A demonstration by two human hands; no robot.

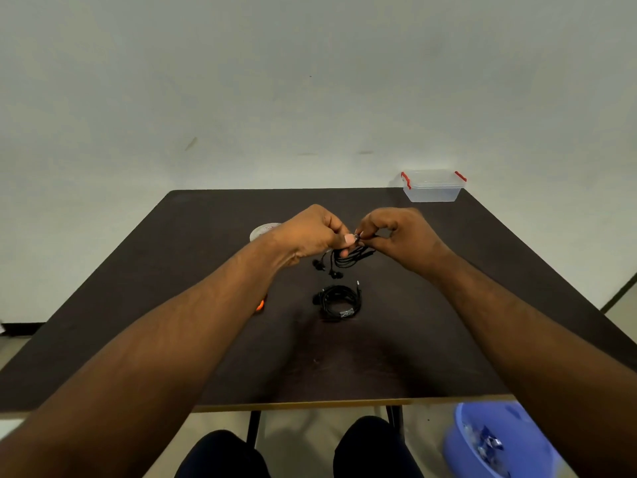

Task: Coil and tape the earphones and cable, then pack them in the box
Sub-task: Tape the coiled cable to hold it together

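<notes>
Above the middle of the dark table (396,357), my left hand (310,232) and my right hand (396,236) meet and both pinch a bundle of black earphones (348,258). Its looped cord hangs under my fingers, and two earbuds dangle at the lower left. Whether tape sits between my fingertips I cannot tell. A second black coil (339,301), bound with a small strip of tape, lies on the table nearer to me. The clear plastic box (432,188) with red clips stands at the far right corner, lid on.
A roll of clear tape (263,231) lies behind my left wrist. A small orange object (260,305) peeks out beside my left forearm. A blue basin (496,443) with wrappers sits on the floor at the lower right. My knees are under the table's near edge.
</notes>
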